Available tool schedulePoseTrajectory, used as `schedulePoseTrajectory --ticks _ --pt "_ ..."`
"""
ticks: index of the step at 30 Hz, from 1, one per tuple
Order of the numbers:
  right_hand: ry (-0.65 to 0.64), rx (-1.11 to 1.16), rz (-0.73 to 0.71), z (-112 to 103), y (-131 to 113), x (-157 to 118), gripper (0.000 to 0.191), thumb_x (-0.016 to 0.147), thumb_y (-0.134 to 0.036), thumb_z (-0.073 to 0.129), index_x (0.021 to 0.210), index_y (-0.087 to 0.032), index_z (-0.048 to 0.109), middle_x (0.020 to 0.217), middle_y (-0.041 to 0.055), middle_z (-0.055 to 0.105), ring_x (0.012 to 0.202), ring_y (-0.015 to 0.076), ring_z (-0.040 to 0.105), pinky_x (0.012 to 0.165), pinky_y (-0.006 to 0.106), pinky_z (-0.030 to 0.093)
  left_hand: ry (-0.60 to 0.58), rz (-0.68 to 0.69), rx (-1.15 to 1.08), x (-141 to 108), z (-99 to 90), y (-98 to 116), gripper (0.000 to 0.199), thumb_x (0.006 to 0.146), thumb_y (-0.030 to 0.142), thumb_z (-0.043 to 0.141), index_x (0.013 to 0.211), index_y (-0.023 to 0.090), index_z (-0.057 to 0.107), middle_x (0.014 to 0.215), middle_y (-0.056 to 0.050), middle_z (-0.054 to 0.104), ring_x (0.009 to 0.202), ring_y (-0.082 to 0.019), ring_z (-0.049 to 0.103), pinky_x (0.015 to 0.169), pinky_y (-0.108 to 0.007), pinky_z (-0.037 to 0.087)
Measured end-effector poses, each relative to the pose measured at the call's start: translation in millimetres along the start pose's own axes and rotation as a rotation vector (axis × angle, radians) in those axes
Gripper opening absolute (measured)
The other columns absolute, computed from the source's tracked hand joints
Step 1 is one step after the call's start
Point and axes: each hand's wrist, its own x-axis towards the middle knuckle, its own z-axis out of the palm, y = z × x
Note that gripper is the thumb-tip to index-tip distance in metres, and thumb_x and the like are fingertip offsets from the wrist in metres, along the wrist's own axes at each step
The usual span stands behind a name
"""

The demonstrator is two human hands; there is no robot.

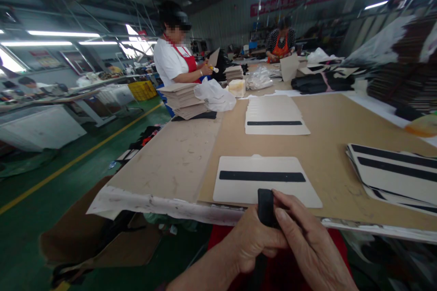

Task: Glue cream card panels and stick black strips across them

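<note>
Both hands meet at the bottom of the view, at the table's near edge. My left hand (251, 241) and my right hand (307, 245) together pinch a short black strip (265, 207) that stands up between the fingers. Just beyond it lies a cream card panel (239, 188) with a black strip stuck across its middle. A neat pile of the same panels (275, 116) sits farther back. At the right lies a fanned stack of striped panels (392, 175).
The brown board table (327, 145) stretches away. A person in a red apron (175, 61) works at the far left beside stacked cards (182, 100) and a white bag (215, 95). Another person (280, 43) works at the back. Green floor with cardboard lies left.
</note>
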Motion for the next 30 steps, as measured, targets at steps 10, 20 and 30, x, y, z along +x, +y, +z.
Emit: schedulePoseTrajectory --ticks 10,20,30 --pt "-0.018 -0.153 -0.050 1 7 -4 0.036 0.098 -0.040 0.046 0.126 -0.024 0.061 0.123 0.0082 0.069 0.109 0.0201 0.066 0.093 0.032 0.055 0.007 -0.003 -0.017 3 -4.1 -14 0.035 0.054 0.016 0.078 0.085 0.015 0.061 0.059 0.008 0.044 0.043 -0.001 0.028 0.042 -0.023 0.010" --pt "0.129 -0.126 -0.147 -1 9 -7 0.022 0.093 -0.033 0.056 0.113 -0.028 0.065 0.117 0.0029 0.069 0.108 0.0192 0.065 0.094 0.031 0.054 0.039 -0.013 0.021 2 -3.5 -13 0.033 0.051 0.010 0.071 0.082 0.016 0.062 0.056 0.009 0.043 0.045 -0.003 0.028 0.041 -0.021 0.013" --pt "0.219 0.048 -0.022 -2 13 -5 0.007 0.086 -0.032 0.068 0.089 -0.025 0.067 0.077 -0.0021 0.066 0.069 0.0131 0.062 0.063 0.019 0.053 0.071 0.013 0.141 2 3.0 -11 0.032 0.056 0.016 0.075 0.087 0.015 0.065 0.061 0.008 0.046 0.048 -0.004 0.031 0.042 -0.021 0.018"
